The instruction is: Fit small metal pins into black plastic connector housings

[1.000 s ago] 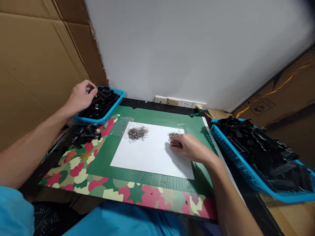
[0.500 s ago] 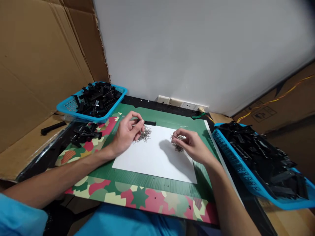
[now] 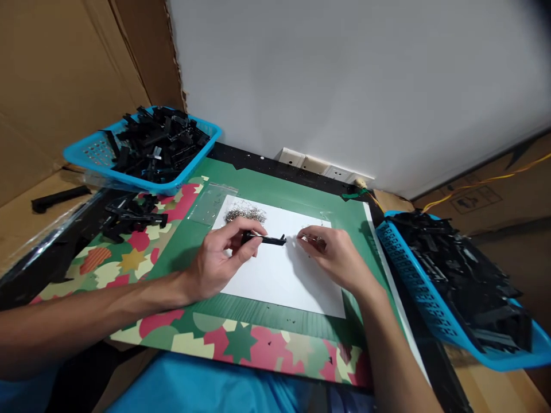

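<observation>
My left hand pinches a thin black plastic strip and holds it level over a white sheet. Its free end points at my right hand, which is closed in a pinch on a small metal spring just to the right of the strip's tip. A heap of small metal springs lies on the sheet's far left corner. My right hand covers most of a second heap.
A blue basket of black plastic parts stands at the far left, a larger blue basket of them at the right. Loose black parts and a clear bag lie on the green mat. Cardboard walls stand left.
My left hand left the left basket with a black strip and carried it to the middle of the sheet. My right hand lifted from the spring heap, pinching a spring, and met the strip.
</observation>
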A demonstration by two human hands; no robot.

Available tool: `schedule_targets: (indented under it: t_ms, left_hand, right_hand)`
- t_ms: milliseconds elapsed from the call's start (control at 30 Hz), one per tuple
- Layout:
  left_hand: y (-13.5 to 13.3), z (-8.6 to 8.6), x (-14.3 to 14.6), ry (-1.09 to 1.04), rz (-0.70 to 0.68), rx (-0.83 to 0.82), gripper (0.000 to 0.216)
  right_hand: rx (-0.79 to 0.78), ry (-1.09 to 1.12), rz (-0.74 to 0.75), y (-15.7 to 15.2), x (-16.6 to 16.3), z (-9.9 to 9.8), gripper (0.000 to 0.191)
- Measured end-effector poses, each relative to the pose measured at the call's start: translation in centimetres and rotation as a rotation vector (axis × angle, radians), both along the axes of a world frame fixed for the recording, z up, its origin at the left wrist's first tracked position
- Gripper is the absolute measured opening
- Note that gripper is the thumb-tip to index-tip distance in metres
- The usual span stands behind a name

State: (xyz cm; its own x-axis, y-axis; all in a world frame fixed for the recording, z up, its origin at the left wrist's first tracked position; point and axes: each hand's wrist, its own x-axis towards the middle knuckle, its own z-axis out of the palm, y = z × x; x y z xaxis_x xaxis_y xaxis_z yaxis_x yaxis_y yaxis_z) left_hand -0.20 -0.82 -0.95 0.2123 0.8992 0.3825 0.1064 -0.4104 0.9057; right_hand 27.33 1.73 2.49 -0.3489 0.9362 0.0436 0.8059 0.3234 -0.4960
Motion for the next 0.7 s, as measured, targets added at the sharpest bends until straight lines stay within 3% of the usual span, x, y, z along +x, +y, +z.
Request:
schedule_targets:
  t_ms: [167,300,700]
  left_hand:
    - [0.0,0.2,-0.1,0.1,-0.085,0.047,0.02]
    - [0.2,0.7,0.0,0.111,-0.137,0.081,0.023]
    - [0.7,0.2,0.0,0.074,-0.113,-0.18,0.037]
  right_hand:
    - [0.068,-0.126,-0.104,-0.1,-1.4,-0.7,0.024]
    - [0.047,-0.107,-0.104,-0.2,-2.1,-0.9,0.02]
    - [0.019,-0.18,-0.032,-0.3,-2.5,-0.6,0.016]
